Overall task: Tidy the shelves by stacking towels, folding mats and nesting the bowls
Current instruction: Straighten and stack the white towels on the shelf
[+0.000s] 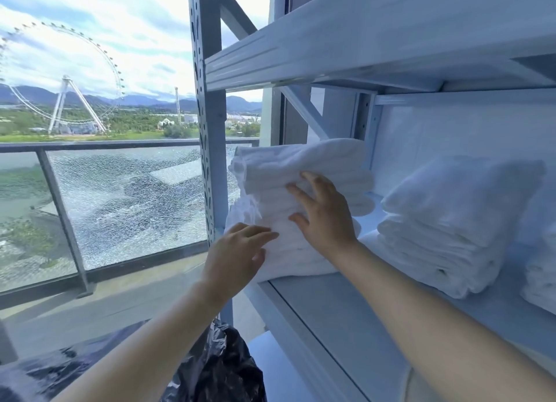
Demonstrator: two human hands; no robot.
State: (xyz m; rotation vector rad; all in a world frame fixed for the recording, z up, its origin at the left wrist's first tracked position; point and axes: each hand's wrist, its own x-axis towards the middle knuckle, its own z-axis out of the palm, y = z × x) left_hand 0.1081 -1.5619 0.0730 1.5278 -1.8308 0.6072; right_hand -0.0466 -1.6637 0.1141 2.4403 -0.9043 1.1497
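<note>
My left hand (237,251), low beside the corner post (210,131), and my right hand (325,218), higher, press flat and gripping nothing against the front of the tall towel stack (301,167) standing just right of that post.

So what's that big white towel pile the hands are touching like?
The towel pile is white, soft-looking cloth, many folded layers stacked tall. It sits at the left end of the shelf, beside the grey post, its left edge ragged. The left hand presses its lower left corner; the right hand lies flat on its front, fingers spread. A second pile stands to its right.
</note>
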